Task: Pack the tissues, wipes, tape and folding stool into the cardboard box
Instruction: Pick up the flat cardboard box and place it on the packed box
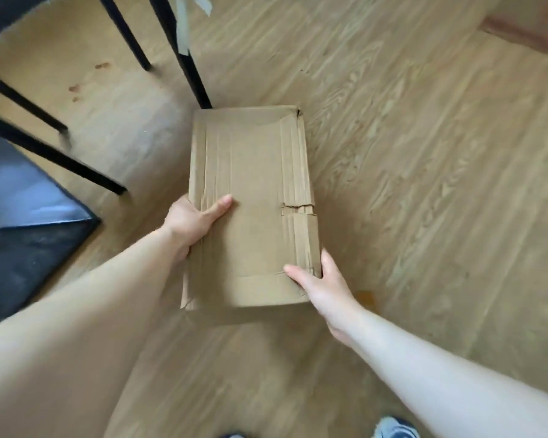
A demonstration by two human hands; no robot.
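Observation:
A flattened brown cardboard box (250, 191) is held above the wooden floor, its long side pointing away from me. Its right edge is creased and torn about halfway along. My left hand (192, 221) grips the left edge, thumb on top. The near right corner is held by my right hand (321, 284), thumb lying across the top face. No tissues, wipes, tape roll or folding stool are in view.
Black metal furniture legs (187, 61) stand on the wooden floor (424, 184) at the upper left, one with pale tape hanging on it. A dark glossy surface (23, 216) fills the left edge. My shoe (396, 429) shows at the bottom.

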